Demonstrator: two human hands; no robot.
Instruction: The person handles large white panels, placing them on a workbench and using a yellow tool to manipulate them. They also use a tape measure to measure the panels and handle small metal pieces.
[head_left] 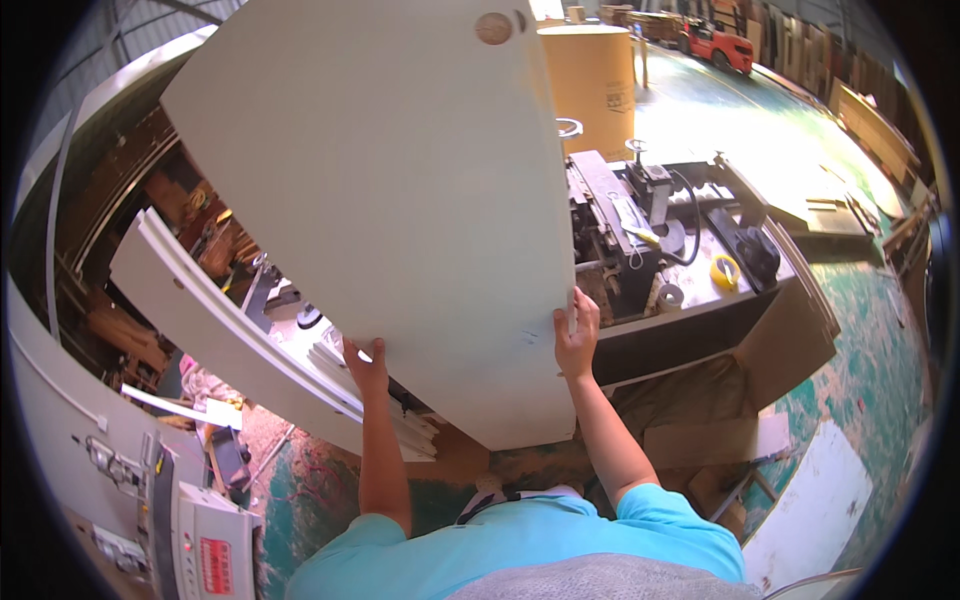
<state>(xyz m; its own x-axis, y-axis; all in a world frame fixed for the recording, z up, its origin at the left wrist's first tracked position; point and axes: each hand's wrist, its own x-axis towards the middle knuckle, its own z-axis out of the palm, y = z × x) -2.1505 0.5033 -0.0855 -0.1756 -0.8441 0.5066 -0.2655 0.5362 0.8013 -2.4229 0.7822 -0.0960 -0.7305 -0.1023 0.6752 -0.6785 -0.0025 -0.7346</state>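
A large white door panel (400, 180) stands tilted upright before me, with a brown round hole near its top right corner. My left hand (368, 368) grips its lower left edge, thumb on the near face and fingers behind, mostly hidden. Round the right edge, my right hand (577, 338) is closed with its thumb on the near face. Pencil-like marks show on the panel beside that hand. Further left lean several white panels (240, 320), stacked face to face.
Right of the panel is a workbench (690, 310) with machine parts, a yellow tape roll (724, 272) and a black tool (758, 255). A grey machine (205, 540) stands at lower left. A white board (815, 510) lies at lower right. A red forklift (718, 46) is far off.
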